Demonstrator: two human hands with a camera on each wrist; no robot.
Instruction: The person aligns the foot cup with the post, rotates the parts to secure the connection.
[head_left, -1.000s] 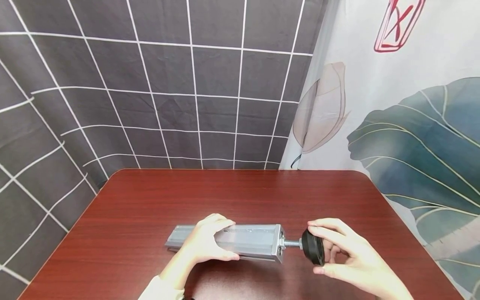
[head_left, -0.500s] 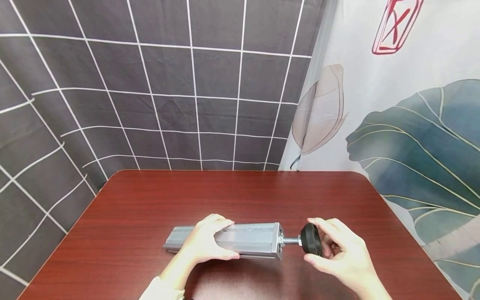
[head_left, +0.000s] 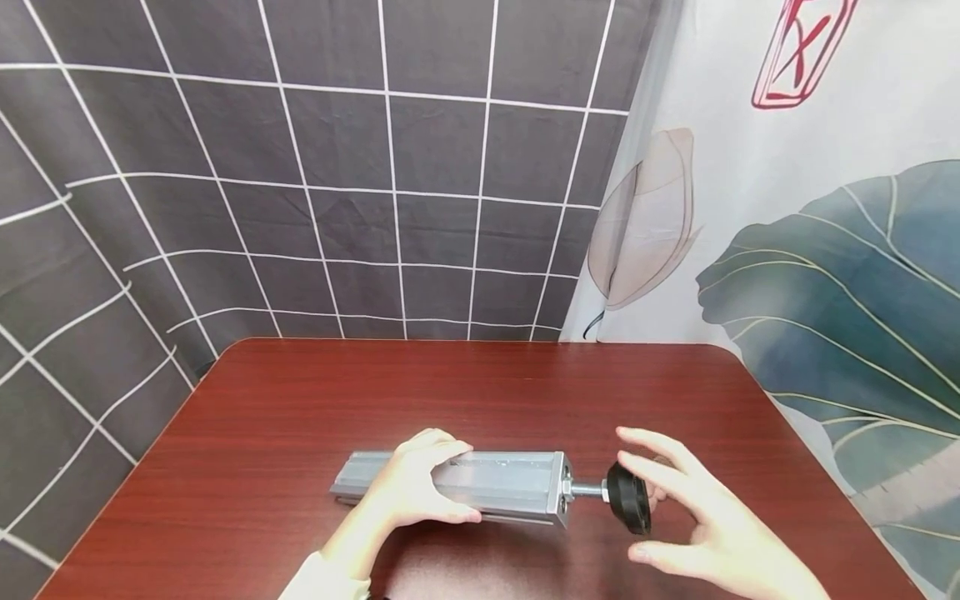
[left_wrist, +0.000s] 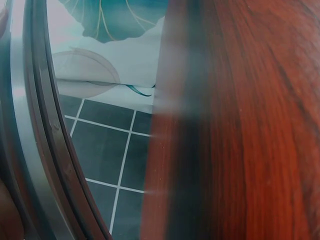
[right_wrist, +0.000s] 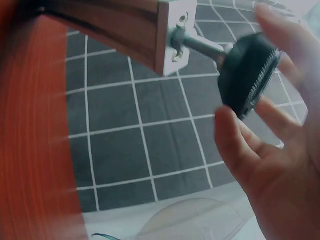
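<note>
A silvery aluminium profile [head_left: 510, 483] lies along the table with an end plate [head_left: 558, 490] on its right end. From that plate a threaded rod [head_left: 587, 490] sticks out, carrying a black levelling foot [head_left: 628, 498]. My left hand [head_left: 408, 487] grips the profile across its middle, fingers on the far side and thumb on the near side. Around the levelling foot [right_wrist: 245, 75] my right hand [head_left: 705, 517] is spread, its thumb slightly apart from the lower edge in the head view. Whether other fingertips touch the foot I cannot tell. The left wrist view shows the profile's edge [left_wrist: 30, 120].
The reddish-brown wooden table [head_left: 450, 392] has rounded far corners. Behind it hangs a dark grey cloth [head_left: 337, 208] with white grid lines. A white curtain [head_left: 720, 150] with leaf prints hangs at the right.
My right hand turned around the levelling foot, then spread its fingers and thumb away from it. The left hand has kept its grip, and the profile has barely moved.
</note>
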